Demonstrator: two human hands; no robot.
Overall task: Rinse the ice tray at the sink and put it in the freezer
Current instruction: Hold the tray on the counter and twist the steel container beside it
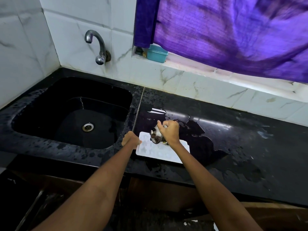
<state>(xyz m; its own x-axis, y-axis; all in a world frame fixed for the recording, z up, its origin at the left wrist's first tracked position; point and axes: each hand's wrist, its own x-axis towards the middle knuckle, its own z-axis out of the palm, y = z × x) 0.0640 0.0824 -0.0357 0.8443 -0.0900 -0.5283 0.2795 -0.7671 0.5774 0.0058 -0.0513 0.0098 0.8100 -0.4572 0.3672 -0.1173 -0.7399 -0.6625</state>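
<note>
A white ice tray (156,151) with shaped cells lies flat on the wet black counter, just right of the sink (73,112). My left hand (130,140) grips the tray's left edge. Over the tray, my right hand (170,131) holds a small steel pot (155,135), tilted on its side with its knobbed lid facing left. My right forearm hides part of the tray's right half.
The chrome tap (96,45) juts from the tiled wall above the sink and is not running. A teal plastic box (157,53) sits on the window ledge under a purple curtain (233,30). Water is pooled on the counter (208,139) to the right.
</note>
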